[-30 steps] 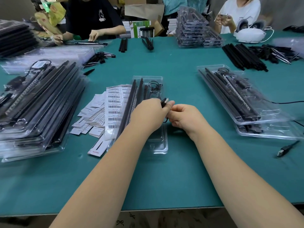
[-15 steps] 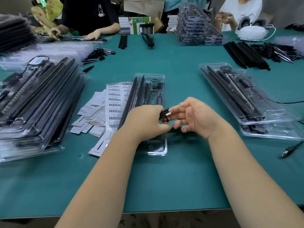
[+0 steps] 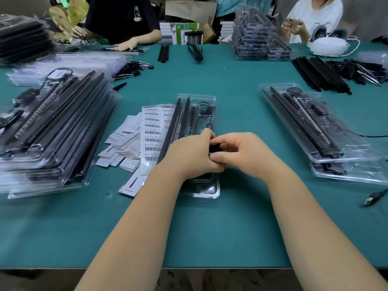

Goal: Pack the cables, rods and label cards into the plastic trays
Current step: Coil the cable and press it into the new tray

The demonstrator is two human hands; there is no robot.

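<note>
2 hands meet over the near half of the clear tray (image 3: 211, 195) in the middle of the green table (image 3: 210, 227), and both are closed together on 1 small black bundle (image 3: 214, 147), most likely a coiled cable or its plug; the left hand (image 3: 192, 157) wraps it from the side while the right hand (image 3: 243, 153) pinches it with thumb and fingertips from the other, a 2-sided grip that looks meant to keep the coil from springing loose while it is shaped or seated. the bundle sits just above the tray, between the palms, and whether it touches the plastic is hidden by the hands. the tray lies lengthwise away from the person, so its long slots take the black rods (image 3: 178, 118) already lying in it, and a looped cable (image 3: 206, 107) sits in the far right pocket, leaving the near pocket as the probable home for the held piece. the label cards (image 3: 152, 131) are fanned just to the left of the tray, touching or overlapping its edge, within easy reach of the left hand for a later step. filled trays (image 3: 52, 131) are heaped at the left and 2 more (image 3: 310, 127) stacked at the right, well apart from the work, which suggests a line of finished and waiting stock. loose rods (image 3: 319, 74) wait at the far right. judging by this, the tray in hand is partly packed, with its card yet to go in
</note>
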